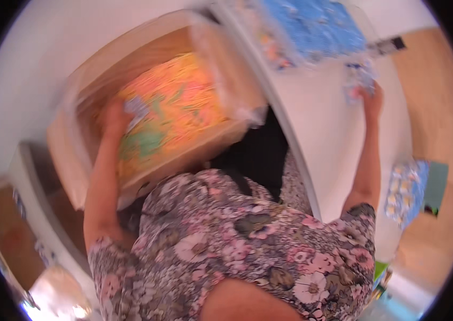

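Note:
My left hand [115, 119] reaches into a clear plastic storage bin [71, 144] at the upper left and rests on a pile of bright orange, pink and green packs [175, 109]; whether it grips one is blurred. My right hand [372, 100] stretches over the white table [328, 134] on the right and closes on a small clear bag with blue and white contents [359, 80]. My flowered garment [248, 246] fills the lower middle of the view.
A large blue-patterned flat pack [317, 27] lies at the table's far end. Another blue and white bag [406, 192] sits at the table's right edge over the wooden floor [435, 96]. A white shelf unit [39, 214] stands at the lower left.

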Tool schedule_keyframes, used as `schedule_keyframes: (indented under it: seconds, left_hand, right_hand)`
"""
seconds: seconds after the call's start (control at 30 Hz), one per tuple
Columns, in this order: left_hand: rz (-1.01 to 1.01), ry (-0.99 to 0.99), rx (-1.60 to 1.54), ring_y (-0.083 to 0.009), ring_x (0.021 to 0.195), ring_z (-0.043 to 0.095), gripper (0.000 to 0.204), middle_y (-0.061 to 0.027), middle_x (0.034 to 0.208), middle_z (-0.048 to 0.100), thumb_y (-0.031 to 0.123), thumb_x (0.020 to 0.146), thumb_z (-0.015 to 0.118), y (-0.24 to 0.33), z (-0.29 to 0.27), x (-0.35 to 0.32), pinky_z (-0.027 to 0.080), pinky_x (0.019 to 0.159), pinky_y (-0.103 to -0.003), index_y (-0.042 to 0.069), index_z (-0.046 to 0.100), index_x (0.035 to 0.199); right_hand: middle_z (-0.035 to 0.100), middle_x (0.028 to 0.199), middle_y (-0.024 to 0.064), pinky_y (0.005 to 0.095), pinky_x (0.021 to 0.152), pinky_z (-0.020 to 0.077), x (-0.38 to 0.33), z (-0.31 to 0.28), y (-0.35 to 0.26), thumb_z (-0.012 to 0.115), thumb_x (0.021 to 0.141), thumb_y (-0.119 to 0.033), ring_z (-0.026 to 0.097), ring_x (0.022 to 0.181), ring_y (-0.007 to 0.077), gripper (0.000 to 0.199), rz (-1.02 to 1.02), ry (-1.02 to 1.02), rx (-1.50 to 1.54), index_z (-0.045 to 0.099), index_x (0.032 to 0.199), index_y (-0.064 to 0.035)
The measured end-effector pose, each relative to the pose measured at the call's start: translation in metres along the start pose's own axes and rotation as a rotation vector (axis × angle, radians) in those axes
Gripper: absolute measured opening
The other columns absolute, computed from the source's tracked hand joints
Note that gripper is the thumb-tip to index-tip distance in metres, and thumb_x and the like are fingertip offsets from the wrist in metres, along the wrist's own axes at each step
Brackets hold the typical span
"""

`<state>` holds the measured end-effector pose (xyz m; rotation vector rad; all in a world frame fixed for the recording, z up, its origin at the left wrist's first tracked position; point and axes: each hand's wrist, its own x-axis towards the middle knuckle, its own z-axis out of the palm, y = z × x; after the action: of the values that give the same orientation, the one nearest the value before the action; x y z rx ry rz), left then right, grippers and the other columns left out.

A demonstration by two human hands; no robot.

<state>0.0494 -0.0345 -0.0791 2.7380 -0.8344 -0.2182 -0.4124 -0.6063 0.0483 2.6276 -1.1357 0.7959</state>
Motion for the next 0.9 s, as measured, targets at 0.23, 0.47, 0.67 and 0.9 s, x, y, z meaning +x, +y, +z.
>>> schedule_keyframes:
  seconds: [0.23,0.47,0.67,0.9]
  left_hand:
    - [-0.147,0.235,-0.135,-0.0318,0.084,0.064,0.036,-0.0149,0.088,0.066,0.018,0.063,0.077,-0.011,-0.015,-0.01,0.049,0.074,-0.04,0.009,0.066,0.096]
    - [-0.111,0.222,-0.216,-0.0308,0.084,0.063,0.022,-0.0112,0.091,0.067,0.026,0.073,0.071,-0.04,0.002,0.003,0.05,0.072,-0.041,0.016,0.072,0.093]
    - [-0.099,0.235,-0.069,-0.0279,0.081,0.063,0.019,-0.0089,0.09,0.068,0.023,0.074,0.07,-0.006,-0.034,-0.007,0.036,0.084,-0.049,0.014,0.072,0.09]
    - [-0.086,0.137,-0.212,-0.0249,0.074,0.063,0.017,-0.0074,0.081,0.068,0.026,0.073,0.073,0.0,-0.047,-0.002,0.041,0.075,-0.044,0.014,0.072,0.086]
  right_hand:
    - [0.061,0.109,0.0149,0.0373,0.088,0.0446,-0.024,-0.055,-0.153,0.067,0.08,-0.007,0.055,0.105,0.0284,0.034,-0.186,0.324,0.243,0.058,0.112,-0.0001]
    - [0.061,0.107,0.0159,0.0369,0.081,0.0462,-0.067,-0.087,-0.348,0.064,0.074,0.007,0.058,0.094,0.0299,0.022,-0.795,0.211,0.54,0.063,0.094,-0.0013]
    - [0.062,0.103,0.0121,0.0358,0.078,0.0474,-0.062,-0.037,-0.458,0.066,0.075,-0.001,0.059,0.091,0.028,0.022,-0.884,-0.135,0.928,0.062,0.097,-0.0006]
    - [0.062,0.097,0.0124,0.0303,0.07,0.0497,-0.054,0.066,-0.543,0.068,0.078,-0.016,0.061,0.082,0.0229,0.035,-0.78,-0.739,0.79,0.058,0.109,-0.0024]
